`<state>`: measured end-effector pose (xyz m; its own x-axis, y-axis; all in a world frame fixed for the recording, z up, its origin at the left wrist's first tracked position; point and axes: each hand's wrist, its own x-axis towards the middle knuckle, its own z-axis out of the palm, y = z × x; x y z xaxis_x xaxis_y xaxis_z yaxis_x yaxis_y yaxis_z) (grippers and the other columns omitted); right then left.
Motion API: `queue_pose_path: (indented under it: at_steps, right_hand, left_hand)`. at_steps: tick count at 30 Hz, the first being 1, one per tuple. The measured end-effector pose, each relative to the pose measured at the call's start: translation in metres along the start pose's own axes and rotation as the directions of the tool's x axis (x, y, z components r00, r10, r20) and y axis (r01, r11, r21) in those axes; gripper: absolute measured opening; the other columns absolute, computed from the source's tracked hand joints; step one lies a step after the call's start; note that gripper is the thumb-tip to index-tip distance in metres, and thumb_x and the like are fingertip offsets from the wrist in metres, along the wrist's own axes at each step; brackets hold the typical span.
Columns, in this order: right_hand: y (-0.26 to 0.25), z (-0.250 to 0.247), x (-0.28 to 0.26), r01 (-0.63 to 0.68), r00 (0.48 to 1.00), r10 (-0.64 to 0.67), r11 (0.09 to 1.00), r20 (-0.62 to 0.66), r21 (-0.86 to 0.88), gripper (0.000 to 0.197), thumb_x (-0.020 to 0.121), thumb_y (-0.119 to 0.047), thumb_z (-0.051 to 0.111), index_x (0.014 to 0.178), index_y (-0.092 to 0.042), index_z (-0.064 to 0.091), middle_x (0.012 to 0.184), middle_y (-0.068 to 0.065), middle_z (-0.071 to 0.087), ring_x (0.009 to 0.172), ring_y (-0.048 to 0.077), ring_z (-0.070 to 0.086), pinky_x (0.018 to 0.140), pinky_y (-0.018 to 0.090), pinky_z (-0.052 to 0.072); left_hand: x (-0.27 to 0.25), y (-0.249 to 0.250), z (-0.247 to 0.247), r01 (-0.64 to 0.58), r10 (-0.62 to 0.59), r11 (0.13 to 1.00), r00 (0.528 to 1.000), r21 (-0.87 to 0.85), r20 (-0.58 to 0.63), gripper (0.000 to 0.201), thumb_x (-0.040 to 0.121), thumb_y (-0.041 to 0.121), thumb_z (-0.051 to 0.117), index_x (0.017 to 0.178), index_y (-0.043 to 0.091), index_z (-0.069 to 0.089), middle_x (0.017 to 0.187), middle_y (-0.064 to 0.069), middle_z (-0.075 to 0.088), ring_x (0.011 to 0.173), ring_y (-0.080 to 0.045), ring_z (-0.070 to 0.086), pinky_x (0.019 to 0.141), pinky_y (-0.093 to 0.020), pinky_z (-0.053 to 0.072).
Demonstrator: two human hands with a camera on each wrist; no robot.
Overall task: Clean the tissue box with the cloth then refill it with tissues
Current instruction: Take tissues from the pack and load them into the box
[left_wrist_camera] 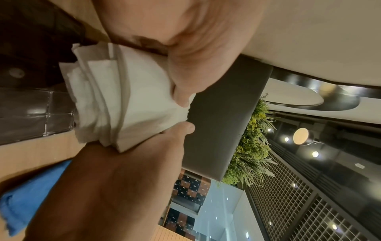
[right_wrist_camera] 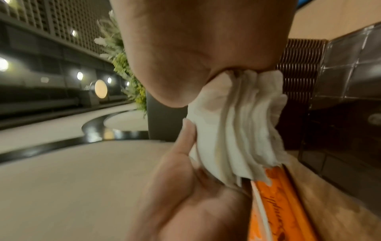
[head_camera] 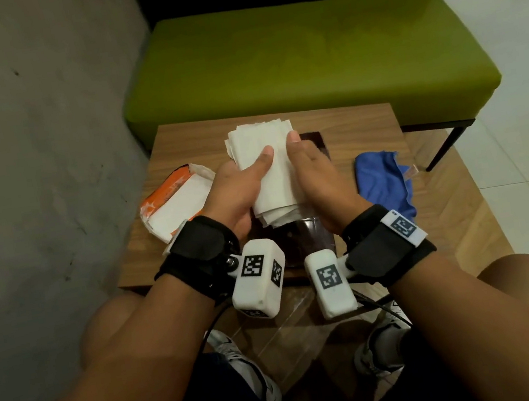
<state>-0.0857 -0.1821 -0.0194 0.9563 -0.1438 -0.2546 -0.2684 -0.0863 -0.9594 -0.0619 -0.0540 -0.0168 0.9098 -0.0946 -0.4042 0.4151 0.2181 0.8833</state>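
Both hands hold a stack of white tissues (head_camera: 269, 172) between them, just above the dark brown tissue box (head_camera: 301, 246) on the wooden table (head_camera: 365, 122). My left hand (head_camera: 246, 179) grips the stack's left side with its thumb on top. From the right, my right hand (head_camera: 309, 162) grips it, thumb at the far edge. The left wrist view shows the layered stack (left_wrist_camera: 134, 97) and the glossy box (left_wrist_camera: 31, 106). Seen from the right wrist, the tissues (right_wrist_camera: 237, 130) bunch between both palms. The blue cloth (head_camera: 385, 181) lies to the right of the box.
An opened orange and white tissue pack (head_camera: 173, 201) lies left of the box. A green bench (head_camera: 304, 65) stands behind the table, and a grey wall (head_camera: 20, 135) runs along the left. My knees and shoes show at the table's near edge.
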Motion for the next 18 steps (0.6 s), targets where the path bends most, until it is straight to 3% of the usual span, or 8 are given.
queue_pose_path:
  at_steps: [2,6,10,15,18]
  right_hand:
    - [0.001,0.001,0.002,0.020,0.999,-0.019,0.999,-0.025,0.039,0.048,0.109,-0.058,0.038,0.135,-0.020,0.051,0.120,-0.004,0.067,0.113,0.015,0.067,0.101,0.045,0.057]
    - [0.004,0.000,-0.003,0.150,0.977,-0.148,0.989,-0.154,-0.004,0.033,0.106,-0.039,0.057,0.128,-0.016,0.051,0.111,-0.003,0.062,0.100,0.011,0.064,0.084,0.031,0.055]
    - [0.009,-0.003,-0.006,0.128,0.984,-0.141,0.986,-0.113,-0.108,0.023,0.100,-0.033,0.067,0.111,-0.014,0.059,0.107,0.001,0.065,0.094,0.010,0.061,0.077,0.028,0.051]
    - [0.003,-0.005,-0.005,0.136,0.986,-0.145,0.985,-0.079,-0.105,0.007,0.095,-0.019,0.069,0.095,-0.014,0.065,0.100,0.000,0.068,0.093,0.014,0.065,0.081,0.037,0.057]
    - [0.001,-0.007,-0.004,0.126,0.989,-0.132,0.988,-0.067,-0.094,0.006,0.097,-0.019,0.068,0.095,-0.014,0.065,0.099,0.000,0.067,0.090,0.013,0.063,0.080,0.035,0.055]
  left_hand:
    - [0.003,-0.002,-0.003,-0.006,0.004,1.000,0.998,-0.027,-0.059,0.037,0.100,0.019,0.075,0.132,0.004,0.068,0.117,-0.012,0.080,0.106,-0.028,0.079,0.097,-0.051,0.062]
    - [0.005,-0.004,-0.009,-0.012,-0.001,0.994,0.993,-0.109,-0.120,0.038,0.098,0.016,0.077,0.133,0.005,0.067,0.118,-0.013,0.080,0.104,-0.029,0.079,0.089,-0.051,0.065]
    - [0.003,-0.004,-0.012,-0.042,0.030,0.992,0.995,-0.122,-0.091,0.037,0.100,0.017,0.074,0.134,0.007,0.066,0.121,-0.012,0.079,0.109,-0.028,0.078,0.094,-0.054,0.063]
    - [0.001,-0.003,-0.014,-0.040,0.034,0.995,0.997,-0.092,-0.062,0.040,0.101,0.020,0.073,0.137,0.007,0.064,0.125,-0.012,0.078,0.113,-0.029,0.077,0.099,-0.057,0.060]
    - [0.001,-0.002,-0.014,-0.042,0.038,0.995,0.998,-0.094,-0.051,0.040,0.101,0.020,0.072,0.138,0.006,0.064,0.125,-0.011,0.078,0.113,-0.028,0.077,0.100,-0.055,0.060]
